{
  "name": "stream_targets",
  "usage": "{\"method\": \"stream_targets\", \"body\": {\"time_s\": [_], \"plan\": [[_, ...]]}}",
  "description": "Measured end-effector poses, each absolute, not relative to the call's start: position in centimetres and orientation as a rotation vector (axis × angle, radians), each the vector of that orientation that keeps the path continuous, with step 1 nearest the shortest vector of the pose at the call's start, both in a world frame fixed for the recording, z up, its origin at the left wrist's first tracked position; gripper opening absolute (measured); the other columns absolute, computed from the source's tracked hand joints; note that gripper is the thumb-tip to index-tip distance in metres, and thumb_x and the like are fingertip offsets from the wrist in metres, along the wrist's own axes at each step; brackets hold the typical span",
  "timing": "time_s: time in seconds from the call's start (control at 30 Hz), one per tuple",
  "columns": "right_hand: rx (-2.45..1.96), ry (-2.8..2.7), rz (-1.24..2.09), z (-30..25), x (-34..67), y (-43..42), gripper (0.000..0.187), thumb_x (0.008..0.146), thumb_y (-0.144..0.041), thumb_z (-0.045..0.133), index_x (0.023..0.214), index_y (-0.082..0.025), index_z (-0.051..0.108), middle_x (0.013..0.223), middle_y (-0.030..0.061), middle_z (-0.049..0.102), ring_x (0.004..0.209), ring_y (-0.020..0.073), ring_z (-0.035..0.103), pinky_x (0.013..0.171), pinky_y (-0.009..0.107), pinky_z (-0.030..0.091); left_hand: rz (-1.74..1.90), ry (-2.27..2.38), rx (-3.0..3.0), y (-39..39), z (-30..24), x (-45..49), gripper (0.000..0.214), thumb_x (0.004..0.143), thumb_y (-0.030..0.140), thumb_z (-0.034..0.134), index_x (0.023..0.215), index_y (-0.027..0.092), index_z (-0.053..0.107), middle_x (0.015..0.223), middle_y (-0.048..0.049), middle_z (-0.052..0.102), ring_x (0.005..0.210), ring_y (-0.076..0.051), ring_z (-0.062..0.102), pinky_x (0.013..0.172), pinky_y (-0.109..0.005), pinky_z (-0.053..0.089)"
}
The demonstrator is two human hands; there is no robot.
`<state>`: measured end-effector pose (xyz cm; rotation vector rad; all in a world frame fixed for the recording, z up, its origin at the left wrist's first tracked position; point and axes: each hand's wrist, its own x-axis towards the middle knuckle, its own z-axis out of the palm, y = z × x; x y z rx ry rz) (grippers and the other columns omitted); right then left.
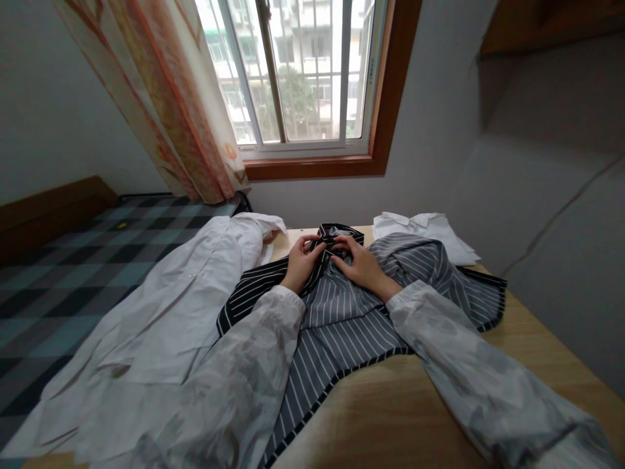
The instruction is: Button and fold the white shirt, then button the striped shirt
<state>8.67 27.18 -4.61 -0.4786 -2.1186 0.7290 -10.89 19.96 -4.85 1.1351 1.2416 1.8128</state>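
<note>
Garment of white-striped grey cloth (342,342) on a pale wooden bench (385,404)
Left hand (299,266) and right hand (360,264) pinch its black striped band (321,266).

We see a home bedroom: a wood-headed bed in blue-black checked cloth (92,280), an orange-and-cream floral fabric curtain (188,111), a brown-framed glass window (305,71).

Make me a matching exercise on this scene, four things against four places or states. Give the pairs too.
Things
1. striped garment
2. long white garment
3. folded white cloth
4. patterned curtain

Places or states
A. hanging beside the window
B. at the far right of the table
C. held by the left hand, touched by the right hand
D. spread along the table's left side

Pairs: 1-C, 2-D, 3-B, 4-A
</note>
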Motion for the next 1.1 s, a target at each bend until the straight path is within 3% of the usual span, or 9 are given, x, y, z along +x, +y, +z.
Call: {"method": "stream_targets", "body": {"time_s": [0.13, 0.27, 0.37, 0.5, 0.63, 0.77, 0.83, 0.97, 1.1], "plan": [[-0.529, -2.347, 0.369, -4.0, 8.9, 27.2, 0.034, 0.099, -0.027, 0.077, 0.133, -0.022, 0.073, 0.138, 0.0151, 0.078, 0.131, 0.0347, 0.069, 0.116, 0.048, 0.052, 1.806, 1.247, 1.101, 20.5, -5.4, -11.6, 0.056, 0.08, 0.04, 0.094, 0.124, 0.021, 0.065, 0.119, -0.0113, 0.083, 0.108, -0.026, 0.079, 0.103, -0.043, 0.059], [-0.7, -2.475, 0.206, -2.9, 9.5, 28.0, 0.019, 0.098, -0.023, 0.076, 0.116, -0.02, 0.08, 0.124, 0.0156, 0.081, 0.123, 0.0345, 0.071, 0.113, 0.046, 0.051, 1.633, 1.458, 1.317, 20.1, -4.2, -12.5, 0.055, 0.079, 0.023, 0.088, 0.127, 0.021, 0.062, 0.127, -0.0141, 0.079, 0.111, -0.027, 0.077, 0.105, -0.044, 0.058], [-0.75, -2.537, 0.18, -1.9, 10.4, 28.8, 0.014, 0.095, -0.027, 0.08, 0.107, -0.02, 0.08, 0.111, 0.0143, 0.082, 0.111, 0.0341, 0.073, 0.104, 0.045, 0.052, 1.422, 1.782, 1.609, 18.9, -1.7, -13.2, 0.055, 0.076, 0.024, 0.091, 0.125, 0.02, 0.067, 0.13, -0.0155, 0.076, 0.106, -0.028, 0.075, 0.098, -0.043, 0.058], [-0.63, -2.618, 0.41, -1.2, 11.4, 29.5, 0.019, 0.094, -0.033, 0.084, 0.108, -0.022, 0.078, 0.106, 0.0098, 0.082, 0.095, 0.0283, 0.073, 0.086, 0.038, 0.052, 0.864, 2.252, 1.921, 16.9, 1.6, -13.6, 0.035, 0.073, 0.043, 0.096, 0.087, 0.022, 0.072, 0.099, -0.0122, 0.076, 0.094, -0.033, 0.071, 0.087, -0.043, 0.052], [-0.594, -2.568, 0.613, -1.8, 11.3, 29.6, 0.032, 0.102, -0.039, 0.078, 0.129, -0.023, 0.076, 0.108, 0.0088, 0.081, 0.088, 0.0254, 0.071, 0.08, 0.037, 0.051, 0.461, 2.357, 1.87, 16.3, 2.1, -13.5, 0.045, 0.07, 0.055, 0.097, 0.066, 0.024, 0.066, 0.07, -0.0092, 0.068, 0.084, -0.034, 0.069, 0.078, -0.039, 0.044], [-0.517, -2.501, 0.476, -2.5, 10.6, 29.4, 0.011, 0.093, -0.026, 0.081, 0.104, -0.023, 0.078, 0.106, 0.0096, 0.078, 0.101, 0.0292, 0.068, 0.093, 0.043, 0.053, 0.594, 2.297, 1.891, 17.0, 0.8, -13.2, 0.035, 0.078, 0.044, 0.09, 0.066, 0.024, 0.064, 0.067, -0.0048, 0.064, 0.071, -0.025, 0.059, 0.07, -0.035, 0.034], [-0.466, -2.382, 0.43, -2.6, 10.3, 29.4, 0.008, 0.091, -0.025, 0.08, 0.093, -0.024, 0.072, 0.108, 0.0103, 0.077, 0.111, 0.032, 0.066, 0.102, 0.047, 0.052, 0.797, 2.187, 1.86, 17.6, 0.0, -13.0, 0.04, 0.082, 0.046, 0.087, 0.063, 0.023, 0.059, 0.062, -0.0017, 0.057, 0.064, -0.021, 0.051, 0.067, -0.034, 0.03], [-0.468, -2.167, 0.562, -3.0, 9.8, 29.3, 0.008, 0.094, -0.028, 0.073, 0.096, -0.025, 0.066, 0.106, 0.0082, 0.077, 0.105, 0.0296, 0.069, 0.099, 0.046, 0.053, 1.309, 1.865, 1.637, 18.4, -1.9, -11.9, 0.061, 0.085, 0.065, 0.084, 0.059, 0.024, 0.047, 0.059, 0.0027, 0.045, 0.061, -0.016, 0.04, 0.063, -0.033, 0.027], [-0.555, -2.107, 0.626, -4.1, 9.2, 29.0, 0.012, 0.092, -0.028, 0.072, 0.1, -0.025, 0.064, 0.1, 0.0057, 0.074, 0.095, 0.0266, 0.068, 0.09, 0.041, 0.052, 1.507, 1.67, 1.451, 18.6, -3.3, -10.8, 0.07, 0.082, 0.077, 0.083, 0.06, 0.023, 0.046, 0.061, 0.0043, 0.039, 0.063, -0.014, 0.035, 0.062, -0.031, 0.025]]}}
